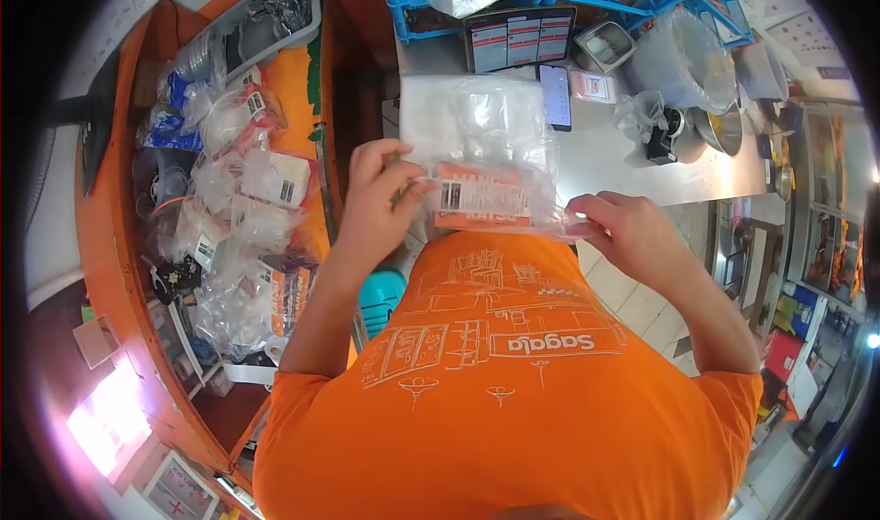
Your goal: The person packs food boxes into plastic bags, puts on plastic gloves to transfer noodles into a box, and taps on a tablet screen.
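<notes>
A clear plastic bag (550,210) stretches between my two hands, just in front of my orange shirt. In or behind its film lies an orange printed packet (486,219) with a white printed slip (467,196) on it; I cannot tell which is inside. My left hand (383,193) pinches the bag's left edge between thumb and fingers. At its right corner, my right hand (628,229) grips the gathered film with the fingertips. Just beyond them, a stack of clear plastic bags (431,116) lies flat on the metal table.
A tablet (521,41), a phone (555,96) and a metal container (605,45) sit at the back of the table (706,173). Blue crates (412,16) stand behind. To the right are a large clear tub (683,57) and bowls. Packed plastic bags (243,199) crowd the left shelf.
</notes>
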Motion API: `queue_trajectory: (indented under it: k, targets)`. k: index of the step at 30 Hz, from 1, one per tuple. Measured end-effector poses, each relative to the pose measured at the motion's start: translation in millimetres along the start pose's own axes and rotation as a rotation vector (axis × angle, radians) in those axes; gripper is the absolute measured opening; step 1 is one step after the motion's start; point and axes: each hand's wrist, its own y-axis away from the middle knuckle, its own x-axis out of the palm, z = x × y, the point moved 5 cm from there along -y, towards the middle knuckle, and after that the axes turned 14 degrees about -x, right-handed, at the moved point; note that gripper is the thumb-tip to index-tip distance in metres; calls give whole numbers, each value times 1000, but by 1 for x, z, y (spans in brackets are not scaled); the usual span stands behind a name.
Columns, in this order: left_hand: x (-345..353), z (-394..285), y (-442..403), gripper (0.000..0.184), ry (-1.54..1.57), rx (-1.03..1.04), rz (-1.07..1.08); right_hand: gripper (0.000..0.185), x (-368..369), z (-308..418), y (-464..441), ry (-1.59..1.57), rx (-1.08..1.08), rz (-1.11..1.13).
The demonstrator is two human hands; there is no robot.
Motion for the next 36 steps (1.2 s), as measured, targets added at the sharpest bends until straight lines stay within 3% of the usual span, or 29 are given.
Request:
queue_trajectory:
  k: [1, 2, 3, 4, 6, 10, 12, 13, 15, 19, 20, 21, 22, 23, 24, 25, 27, 28, 29, 30, 31, 32, 35, 36]
  targets:
    - [2, -12, 2, 20, -36, 220, -138, 24, 2, -2, -2, -7, 5, -5]
    - [19, 2, 3, 20, 135, 168, -24, 26, 3, -1, -6, -332, -52, -104]
    - [44, 20, 6, 16, 439, -116, 167, 29, 5, 1, -11, -653, -112, -204]
    - [72, 30, 16, 13, 737, -406, 360, 29, 14, 0, -15, -651, -109, -211]
    - [102, 14, 23, 18, 691, -412, 290, 32, 25, 4, -30, -1101, -209, -415]
    - [89, -10, 13, 18, 627, -205, 368, 27, 21, 11, -38, -1129, -96, -585]
    - [75, 21, 8, 16, 627, -399, 453, 26, 20, -9, -27, -959, 37, -626]
    - [65, 30, 3, 16, 617, -393, 460, 26, 18, -16, -23, -963, 37, -639]
    - [43, 46, -7, 16, 625, -324, 396, 22, 4, -16, -16, -554, -133, -627]
    - [41, 93, -17, 23, 778, -320, 349, 19, -5, -6, -18, -467, -287, -506]
    - [48, 118, -18, 25, 918, -537, 263, 19, -2, -8, -20, -474, -296, -484]
    - [57, 144, -12, 28, 1055, -750, 168, 23, 1, -18, -22, -743, -282, -573]
    - [75, 171, -2, 26, 880, -819, 112, 28, 7, -30, -26, -1014, -260, -659]
    - [105, 205, 10, 28, 721, -839, 210, 28, 18, -44, -33, -1020, -269, -649]
    - [171, 276, 23, 38, 572, -604, 444, 35, 40, -76, -42, -1151, -9, -702]
    - [181, 264, 28, 38, 569, -598, 444, 44, 69, -106, -46, -1266, 261, -754]
    - [201, 217, 39, 47, 703, -568, 209, 45, 150, -159, -48, -1229, 647, -742]
    - [201, 206, 36, 47, 718, -558, 213, 46, 224, -198, -59, -1489, 605, -691]
    - [198, 195, 34, 47, 401, -533, 216, 48, 273, -224, -64, -1746, 556, -623]
    - [192, 181, 33, 48, 247, -519, 216, 54, 251, -206, -72, -1154, 104, -669]
    - [186, 166, 32, 48, 93, -502, 216, 57, 244, -176, -76, -849, -107, -628]
    - [172, 151, 32, 47, 193, -567, 154, 60, 236, -144, -77, -540, -297, -641]
    - [157, 144, 30, 40, 285, -659, 32, 51, 239, -132, -77, -860, 65, -577]
    - [152, 146, 26, 35, 287, -685, -35, 51, 258, -142, -84, -1063, 57, -668]
